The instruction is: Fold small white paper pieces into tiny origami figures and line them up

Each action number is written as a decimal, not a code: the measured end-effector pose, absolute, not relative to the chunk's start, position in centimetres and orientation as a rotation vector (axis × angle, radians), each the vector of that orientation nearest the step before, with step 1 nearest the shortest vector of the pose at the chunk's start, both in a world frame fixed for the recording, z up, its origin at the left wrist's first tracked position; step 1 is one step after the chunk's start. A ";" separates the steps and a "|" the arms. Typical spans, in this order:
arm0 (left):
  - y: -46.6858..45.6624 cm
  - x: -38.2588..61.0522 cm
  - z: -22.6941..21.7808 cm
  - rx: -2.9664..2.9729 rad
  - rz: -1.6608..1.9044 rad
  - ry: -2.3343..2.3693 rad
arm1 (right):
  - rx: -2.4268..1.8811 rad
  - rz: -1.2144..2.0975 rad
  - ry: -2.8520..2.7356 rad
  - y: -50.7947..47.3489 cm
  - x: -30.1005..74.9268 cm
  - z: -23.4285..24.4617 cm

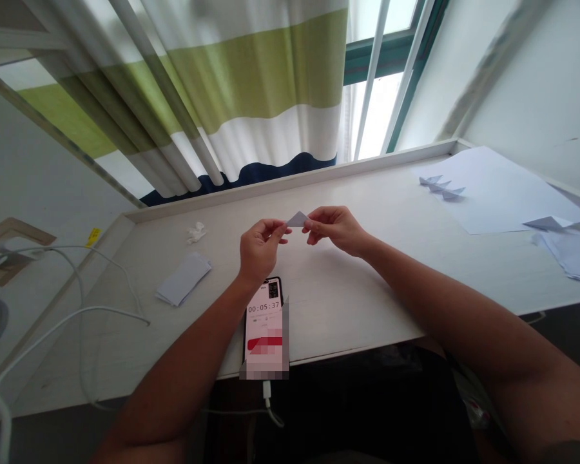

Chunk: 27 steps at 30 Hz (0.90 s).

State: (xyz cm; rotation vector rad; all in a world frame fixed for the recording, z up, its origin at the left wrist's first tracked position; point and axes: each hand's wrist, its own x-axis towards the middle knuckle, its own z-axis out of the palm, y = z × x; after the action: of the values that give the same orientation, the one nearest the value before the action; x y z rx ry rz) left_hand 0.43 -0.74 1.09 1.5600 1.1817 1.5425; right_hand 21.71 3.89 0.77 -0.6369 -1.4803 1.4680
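Observation:
A small folded paper triangle (298,220) is held up above the white desk, its point upward. My left hand (261,246) pinches its left corner between thumb and forefinger. On the other side, my right hand (336,227) grips the right corner the same way. Below my left wrist lies a phone (265,316) whose screen reads 00:05:37, part of it blurred out. Several little folded paper boats (442,187) rest in a cluster on a large white sheet (488,193) at the right.
A stack of paper slips (183,278) lies on the left of the desk (348,309), with crumpled tissue (196,232) behind it. More folded paper (573,254) sits at the right edge. White cables (72,316) cross the left side. A raised rim and a curtain (270,90) bound the back.

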 end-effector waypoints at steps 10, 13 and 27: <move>-0.9 1.0 1.3 1.460 1.569 1.165 | -0.624 1.436 -1.450 3.9 21.4 0.6; -0.9 0.9 1.3 1.481 1.588 1.167 | -0.627 1.441 -1.464 3.9 21.5 0.6; -0.4 0.8 1.1 1.227 1.431 1.047 | -0.620 1.497 -1.436 3.5 21.4 1.0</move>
State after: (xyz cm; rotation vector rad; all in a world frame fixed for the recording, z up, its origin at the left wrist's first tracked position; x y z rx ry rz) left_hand 0.80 -0.39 1.14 1.2273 1.0473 1.4312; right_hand 21.38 3.48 0.96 -0.6200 -1.4361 1.4967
